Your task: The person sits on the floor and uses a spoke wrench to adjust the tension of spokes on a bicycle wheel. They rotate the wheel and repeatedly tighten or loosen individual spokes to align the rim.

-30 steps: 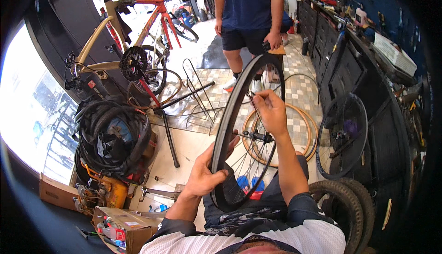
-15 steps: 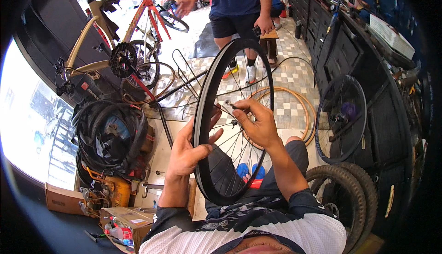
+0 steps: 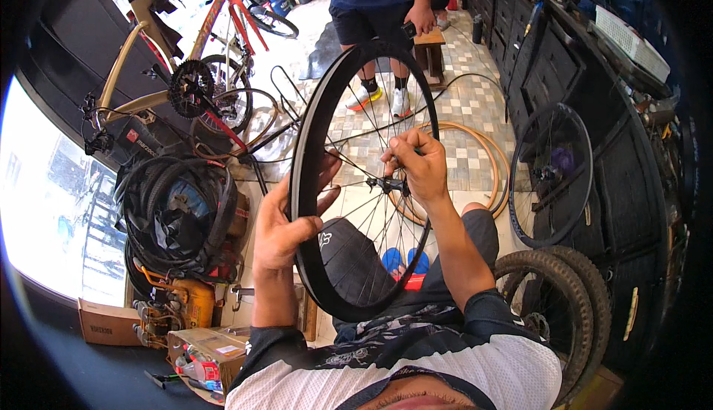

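Observation:
A black bicycle wheel (image 3: 306, 150) with a deep rim stands upright and slightly tilted before me, above my lap. My left hand (image 3: 286, 220) grips the rim at its left side, thumb on the near face and fingers reaching among the spokes. My right hand (image 3: 417, 163) is closed in a pinch among the spokes, just above the wheel's black hub (image 3: 389, 186). What its fingertips hold is hidden. Thin dark spokes (image 3: 364, 220) run from the hub to the rim.
Another person (image 3: 375, 1) stands beyond the wheel. A bike frame (image 3: 167, 46) and a heap of black tyres (image 3: 174, 217) lie left. Right are a second wheel (image 3: 551, 176), knobbly tyres (image 3: 546, 291) and dark cabinets (image 3: 553, 87). Tan tyres (image 3: 483, 150) rest on the floor.
The wheel and my left hand have shifted left and a little up. My right hand has turned and curled in; the small silvery piece at its fingertips no longer shows. The other person's outstretched hand has left view.

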A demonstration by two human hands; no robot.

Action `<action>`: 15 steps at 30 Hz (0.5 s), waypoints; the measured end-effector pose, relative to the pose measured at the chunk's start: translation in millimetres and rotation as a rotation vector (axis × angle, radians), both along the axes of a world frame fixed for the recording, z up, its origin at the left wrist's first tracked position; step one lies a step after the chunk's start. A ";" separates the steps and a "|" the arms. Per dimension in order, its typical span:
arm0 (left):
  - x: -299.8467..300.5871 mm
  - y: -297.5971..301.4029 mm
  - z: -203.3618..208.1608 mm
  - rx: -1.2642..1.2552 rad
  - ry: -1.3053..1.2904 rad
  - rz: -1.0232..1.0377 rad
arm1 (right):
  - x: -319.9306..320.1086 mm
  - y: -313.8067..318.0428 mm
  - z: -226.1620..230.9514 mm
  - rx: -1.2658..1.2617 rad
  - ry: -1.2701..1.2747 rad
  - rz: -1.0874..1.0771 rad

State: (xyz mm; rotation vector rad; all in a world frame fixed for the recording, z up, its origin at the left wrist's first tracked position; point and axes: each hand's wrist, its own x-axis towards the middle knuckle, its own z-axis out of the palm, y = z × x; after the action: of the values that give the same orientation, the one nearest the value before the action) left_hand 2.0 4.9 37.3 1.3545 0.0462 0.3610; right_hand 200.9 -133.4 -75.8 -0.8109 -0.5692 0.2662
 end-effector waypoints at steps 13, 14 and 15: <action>31.5 26.3 88.6 0.154 0.076 -0.066 | -0.4 23.2 27.4 -0.260 -0.428 -0.124; 36.8 26.9 94.4 0.167 0.088 -0.084 | -2.4 21.2 34.8 -0.288 -0.456 -0.120; 41.5 25.9 99.8 0.179 0.100 -0.101 | -3.4 21.0 38.7 -0.316 -0.483 -0.115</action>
State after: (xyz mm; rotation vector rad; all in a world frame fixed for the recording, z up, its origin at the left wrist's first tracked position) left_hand 43.5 30.8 137.0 1.5452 0.0292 0.2158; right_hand 197.5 -112.5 -37.1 -1.2236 -0.9438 0.0496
